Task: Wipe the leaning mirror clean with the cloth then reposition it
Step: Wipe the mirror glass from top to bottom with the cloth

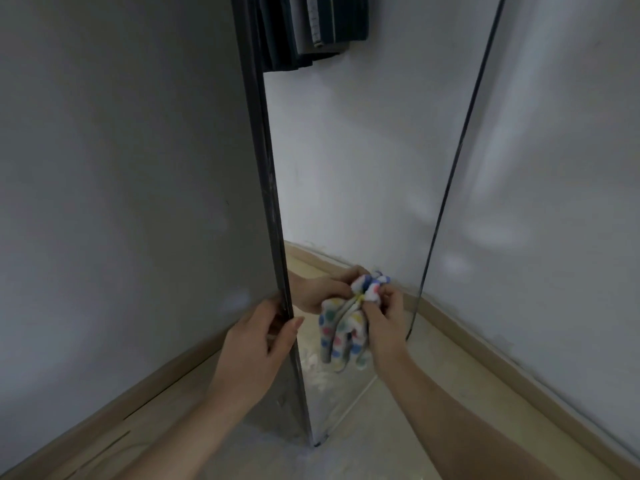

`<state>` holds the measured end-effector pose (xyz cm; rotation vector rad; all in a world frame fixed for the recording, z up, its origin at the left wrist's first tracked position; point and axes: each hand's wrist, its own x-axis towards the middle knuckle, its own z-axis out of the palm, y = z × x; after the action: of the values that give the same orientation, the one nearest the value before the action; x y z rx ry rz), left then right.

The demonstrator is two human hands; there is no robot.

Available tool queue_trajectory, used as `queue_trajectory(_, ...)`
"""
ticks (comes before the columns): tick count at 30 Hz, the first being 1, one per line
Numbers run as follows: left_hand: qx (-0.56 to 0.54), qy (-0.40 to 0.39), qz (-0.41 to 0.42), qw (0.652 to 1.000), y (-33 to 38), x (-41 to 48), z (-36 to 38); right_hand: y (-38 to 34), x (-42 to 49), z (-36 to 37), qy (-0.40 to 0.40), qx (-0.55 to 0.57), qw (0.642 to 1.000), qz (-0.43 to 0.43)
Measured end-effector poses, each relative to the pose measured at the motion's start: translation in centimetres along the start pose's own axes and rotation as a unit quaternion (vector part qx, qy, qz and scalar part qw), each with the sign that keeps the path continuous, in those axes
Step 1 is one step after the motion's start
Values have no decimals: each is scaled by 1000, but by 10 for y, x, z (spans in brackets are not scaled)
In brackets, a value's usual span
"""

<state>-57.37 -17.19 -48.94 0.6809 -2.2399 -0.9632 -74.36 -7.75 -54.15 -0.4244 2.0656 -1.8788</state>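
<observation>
So, from the head camera, the tall mirror (346, 168) stands on its lower edge on the pale floor (398, 427) in a room corner. It is seen at a steep angle, with its glass facing right and its grey back facing left. Its dark frame edge (266, 168) runs from the top of the view down to the floor, tilting slightly.

The left hand (254, 344) grips that dark edge low on the mirror. The thumb lies on the glass side and the fingers are curled round behind onto the grey back.

The right hand (382, 317) is in front of the glass, just right of the left hand and at about the same height. Its fingers are curled and pinch the bunched top of the cloth (343, 334). The cloth is white with blue, pink, yellow and green dots. Its bunch meets its own reflection, so it lies against the glass, and the rest hangs loose below the hand. A reflected hand shows in the glass just behind it.

To the right of the mirror is a grey-white wall (554, 133) with a beige skirting board (485, 344) along its foot. Dark fabric (294, 29) hangs at the top of the mirror. I cannot tell whether it is real or reflected.
</observation>
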Motion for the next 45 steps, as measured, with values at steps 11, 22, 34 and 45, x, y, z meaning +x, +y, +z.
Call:
queue_trajectory(11, 11, 67, 21, 997, -8, 0, 8, 2, -48, 19, -64, -97, 993, -34)
queue_trajectory(22, -21, 89, -1, 996, -4, -13, 14, 11, -76, 20, -154, -106, 972, -144)
queue_trajectory(34, -43, 88, -35, 995, -6, -22, 22, -7, -23, -8, -82, -39, 984, -156)
queue_trajectory(45, -29, 97, -28, 994, -9, -20, 26, 56, -8, -1, 35, -49, 998, -37)
